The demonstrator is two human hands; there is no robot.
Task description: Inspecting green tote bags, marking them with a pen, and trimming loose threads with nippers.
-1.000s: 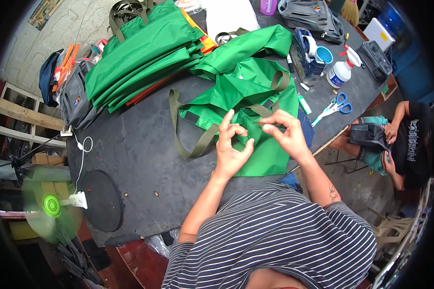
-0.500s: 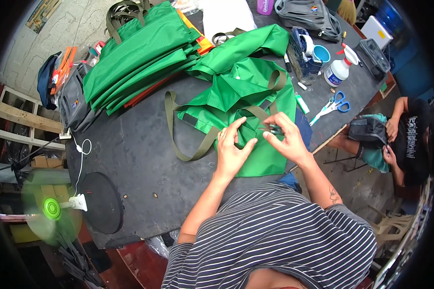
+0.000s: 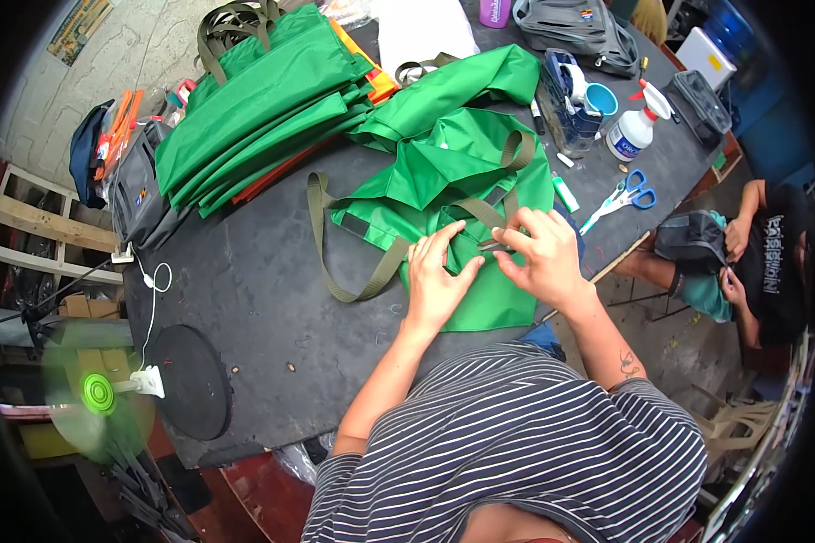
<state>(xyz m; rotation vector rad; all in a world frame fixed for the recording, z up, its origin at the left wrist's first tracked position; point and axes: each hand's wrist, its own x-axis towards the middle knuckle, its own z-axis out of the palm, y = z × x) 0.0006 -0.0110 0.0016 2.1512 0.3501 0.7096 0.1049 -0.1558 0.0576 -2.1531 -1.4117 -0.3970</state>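
A green bag (image 3: 444, 195) with olive straps lay crumpled on the dark table (image 3: 244, 299), just in front of the person. The left hand (image 3: 436, 281) pressed flat on it, fingers spread. The right hand (image 3: 539, 253) pinched a small dark tool (image 3: 492, 244) against the fabric. Beyond, a white spray bottle (image 3: 632, 136) with a blue label stood near blue scissors (image 3: 620, 197).

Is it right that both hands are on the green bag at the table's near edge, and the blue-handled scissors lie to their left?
Not quite. Both hands, left hand and right hand, rest on the green bag, but the blue-handled scissors lie to their right, as the head view shows.
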